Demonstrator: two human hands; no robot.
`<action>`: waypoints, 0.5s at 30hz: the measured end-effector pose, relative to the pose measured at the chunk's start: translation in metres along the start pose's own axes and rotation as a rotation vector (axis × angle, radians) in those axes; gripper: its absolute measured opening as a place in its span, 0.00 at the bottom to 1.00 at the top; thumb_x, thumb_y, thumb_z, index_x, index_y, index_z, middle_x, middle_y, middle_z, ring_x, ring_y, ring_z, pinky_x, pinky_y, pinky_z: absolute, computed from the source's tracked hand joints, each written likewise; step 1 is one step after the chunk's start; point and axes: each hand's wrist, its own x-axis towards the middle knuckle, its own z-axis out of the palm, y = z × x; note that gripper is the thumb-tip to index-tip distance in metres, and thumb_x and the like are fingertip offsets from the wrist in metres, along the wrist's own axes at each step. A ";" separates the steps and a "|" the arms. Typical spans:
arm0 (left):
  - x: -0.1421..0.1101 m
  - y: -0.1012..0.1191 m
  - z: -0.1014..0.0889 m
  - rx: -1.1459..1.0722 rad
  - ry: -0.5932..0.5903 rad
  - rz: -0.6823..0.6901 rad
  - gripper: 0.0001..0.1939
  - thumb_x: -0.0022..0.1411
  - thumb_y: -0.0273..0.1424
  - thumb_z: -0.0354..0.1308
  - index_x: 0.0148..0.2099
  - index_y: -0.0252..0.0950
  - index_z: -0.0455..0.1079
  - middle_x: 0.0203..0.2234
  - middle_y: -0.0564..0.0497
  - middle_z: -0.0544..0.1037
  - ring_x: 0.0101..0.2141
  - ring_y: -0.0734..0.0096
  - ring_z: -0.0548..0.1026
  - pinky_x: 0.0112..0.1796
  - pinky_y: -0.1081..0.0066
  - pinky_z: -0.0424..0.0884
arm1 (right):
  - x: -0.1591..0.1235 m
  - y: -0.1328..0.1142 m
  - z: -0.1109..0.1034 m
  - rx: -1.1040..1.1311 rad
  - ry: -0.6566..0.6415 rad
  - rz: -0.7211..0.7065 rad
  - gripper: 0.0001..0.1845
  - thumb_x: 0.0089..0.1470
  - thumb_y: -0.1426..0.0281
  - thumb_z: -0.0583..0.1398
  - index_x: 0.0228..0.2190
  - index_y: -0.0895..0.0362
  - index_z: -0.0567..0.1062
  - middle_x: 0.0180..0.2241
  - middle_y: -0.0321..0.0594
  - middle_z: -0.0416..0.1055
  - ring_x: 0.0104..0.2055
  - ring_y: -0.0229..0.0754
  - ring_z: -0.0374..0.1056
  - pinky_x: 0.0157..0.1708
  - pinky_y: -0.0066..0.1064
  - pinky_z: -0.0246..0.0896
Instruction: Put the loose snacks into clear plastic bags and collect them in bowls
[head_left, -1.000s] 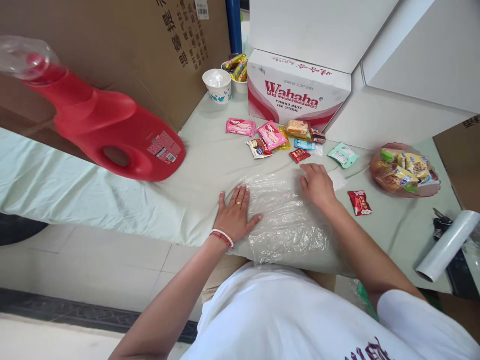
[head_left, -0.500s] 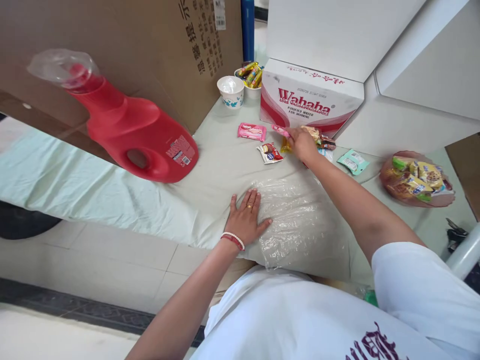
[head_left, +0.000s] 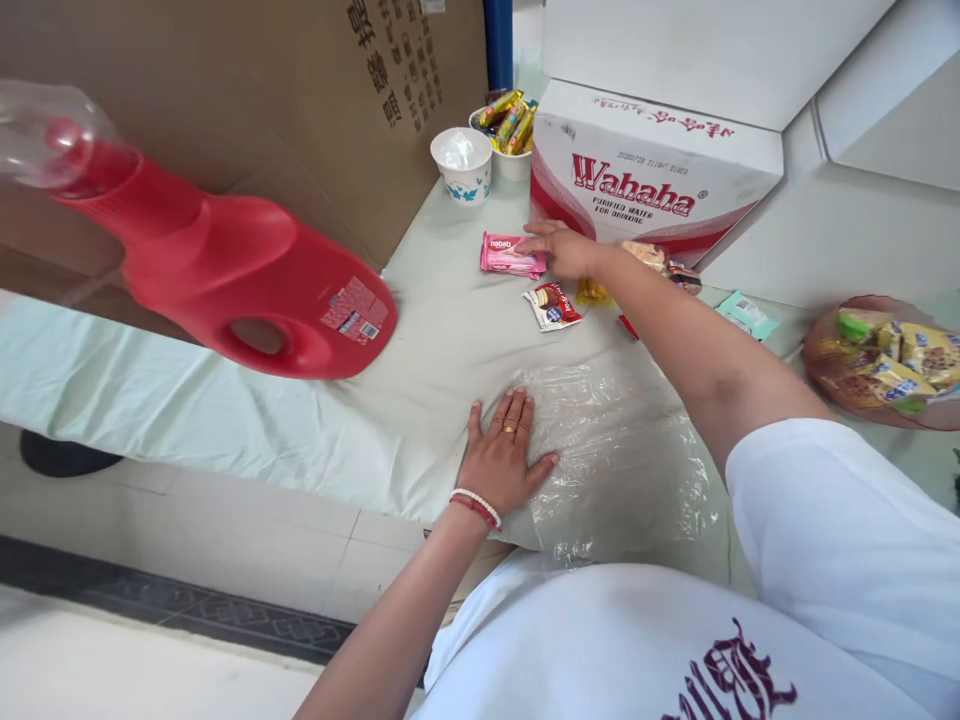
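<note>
My left hand [head_left: 506,452] lies flat with fingers spread on the left edge of a clear plastic sheet [head_left: 615,450] spread over the pale green cloth. My right hand [head_left: 561,250] reaches far forward, its fingers closed on the right end of a pink snack packet [head_left: 506,254] in front of the Wahaha carton [head_left: 645,180]. A white and red snack packet [head_left: 553,305] lies just below that hand. Other small packets [head_left: 660,262] lie partly hidden behind my right forearm.
A big red detergent jug [head_left: 225,270] lies on its side at the left against a brown cardboard box [head_left: 300,90]. A paper cup [head_left: 461,165] and a bowl of candy bars [head_left: 511,125] stand at the back. A plate of wrapped snacks [head_left: 885,360] sits right.
My right hand left the plastic sheet, reached forward to the snack pile, picked up a pink packet and moved left to the other pink packet. My left hand stayed on the sheet.
</note>
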 end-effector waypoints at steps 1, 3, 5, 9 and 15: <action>0.000 0.000 -0.001 -0.006 -0.005 -0.002 0.44 0.70 0.55 0.46 0.77 0.35 0.46 0.73 0.39 0.52 0.72 0.45 0.50 0.70 0.39 0.36 | 0.003 0.001 0.000 -0.006 -0.013 0.000 0.33 0.57 0.60 0.63 0.63 0.54 0.71 0.68 0.45 0.59 0.71 0.57 0.49 0.69 0.53 0.45; 0.000 0.000 -0.001 -0.014 -0.013 -0.001 0.43 0.70 0.55 0.45 0.77 0.34 0.46 0.73 0.40 0.51 0.73 0.47 0.50 0.70 0.39 0.35 | 0.010 -0.002 0.003 -0.032 -0.017 0.007 0.38 0.57 0.59 0.65 0.65 0.56 0.67 0.69 0.47 0.57 0.70 0.58 0.49 0.69 0.52 0.45; 0.001 -0.001 -0.001 -0.014 -0.015 0.004 0.44 0.70 0.55 0.43 0.77 0.34 0.46 0.74 0.40 0.50 0.73 0.48 0.50 0.70 0.39 0.34 | 0.019 -0.012 0.009 -0.075 -0.019 0.034 0.45 0.54 0.57 0.67 0.67 0.59 0.62 0.67 0.52 0.58 0.68 0.61 0.52 0.67 0.52 0.48; 0.001 -0.001 -0.001 -0.006 -0.014 0.002 0.43 0.71 0.55 0.43 0.77 0.33 0.46 0.74 0.41 0.49 0.73 0.49 0.50 0.70 0.39 0.34 | 0.029 -0.039 0.027 -0.153 0.032 0.179 0.44 0.56 0.59 0.66 0.68 0.58 0.59 0.62 0.56 0.63 0.62 0.64 0.59 0.60 0.53 0.56; 0.002 0.000 -0.002 -0.002 -0.006 -0.002 0.42 0.70 0.54 0.47 0.77 0.35 0.47 0.73 0.38 0.53 0.72 0.45 0.52 0.69 0.38 0.37 | -0.015 -0.073 0.016 -0.033 0.233 0.185 0.32 0.59 0.59 0.62 0.61 0.60 0.66 0.58 0.54 0.66 0.59 0.60 0.63 0.60 0.54 0.58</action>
